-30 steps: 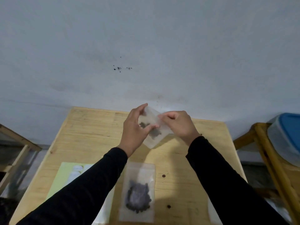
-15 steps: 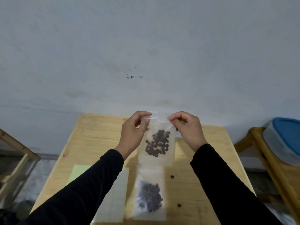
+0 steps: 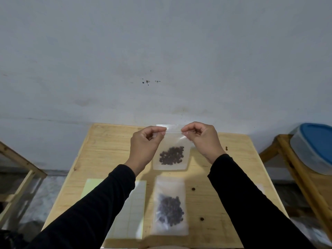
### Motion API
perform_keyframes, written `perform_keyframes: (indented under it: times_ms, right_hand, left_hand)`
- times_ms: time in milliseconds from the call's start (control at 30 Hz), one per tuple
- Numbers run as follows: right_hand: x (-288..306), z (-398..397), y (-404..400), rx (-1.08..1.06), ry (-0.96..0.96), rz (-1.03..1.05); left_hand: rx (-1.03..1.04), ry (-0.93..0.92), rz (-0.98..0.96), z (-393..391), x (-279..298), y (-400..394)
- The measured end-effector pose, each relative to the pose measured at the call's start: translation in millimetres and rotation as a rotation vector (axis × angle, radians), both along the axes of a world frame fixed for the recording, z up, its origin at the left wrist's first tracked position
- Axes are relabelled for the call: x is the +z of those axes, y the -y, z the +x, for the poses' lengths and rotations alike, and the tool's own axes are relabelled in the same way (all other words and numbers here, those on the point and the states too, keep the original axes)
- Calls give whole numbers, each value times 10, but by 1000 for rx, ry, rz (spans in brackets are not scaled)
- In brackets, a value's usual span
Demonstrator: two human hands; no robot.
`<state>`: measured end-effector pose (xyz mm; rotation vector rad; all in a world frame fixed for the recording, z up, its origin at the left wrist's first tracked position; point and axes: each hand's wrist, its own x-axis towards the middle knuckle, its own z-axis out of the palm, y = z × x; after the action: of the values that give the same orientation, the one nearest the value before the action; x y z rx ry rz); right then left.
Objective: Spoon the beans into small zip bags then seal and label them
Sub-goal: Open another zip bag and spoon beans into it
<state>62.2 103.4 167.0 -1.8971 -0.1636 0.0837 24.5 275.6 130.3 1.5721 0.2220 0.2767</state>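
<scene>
Over at the lower left of the frame a label sheet (image 3: 133,209) lies flat on the wooden tabletop (image 3: 107,151), pale squares ready and, by the look of it, not yet called on. Moving in to centre, the left hand (image 3: 143,146) is up off the wood, fingers (image 3: 158,129) curled in a pinch on the top left corner of the held zip bag (image 3: 171,155), which hangs upright with dark beans (image 3: 172,155) pooled in its lower half. Below it, at lower centre, a second filled bag (image 3: 169,205) rests flat. Then the right hand (image 3: 201,139), its fingers pinching the top right corner of that same strip. This reads as the sealing step: the next move likely calls for pressing along the zip from end to end, then a label. A few stray beans (image 3: 193,189) dot the wood, and at the far right a blue-lidded container (image 3: 312,146) sits on a side stand.
</scene>
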Motion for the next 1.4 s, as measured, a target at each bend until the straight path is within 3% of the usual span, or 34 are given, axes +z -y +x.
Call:
perform_keyframes:
  times_ms: [267, 500, 633, 800, 1033, 1233, 1400]
  right_hand:
    - [-122, -120, -48, 140, -87, 11]
    - [-243, -171, -64, 116, -147, 40]
    - [-294, -205, -36, 126, -248, 97]
    - [-521, -372, 79, 93, -407, 131]
    - [-1211, -763, 93, -139, -550, -55]
    - [-1389, -794, 124, -140, -462, -304]
    - [-1371, -688, 158, -22, -276, -531]
  left_hand:
    - [-162, -26, 86, -103, -61, 6]
    - [-197, -59, 154, -154, -104, 54]
    - [-131, -139, 46, -161, -158, 75]
    - [-162, -368, -71, -175, -380, 50]
    - [-205, -506, 133, -509, -1038, 104]
    - [-211, -491, 381, -589, -1200, 168]
    - [-231, -440, 543, -528, -1194, 239]
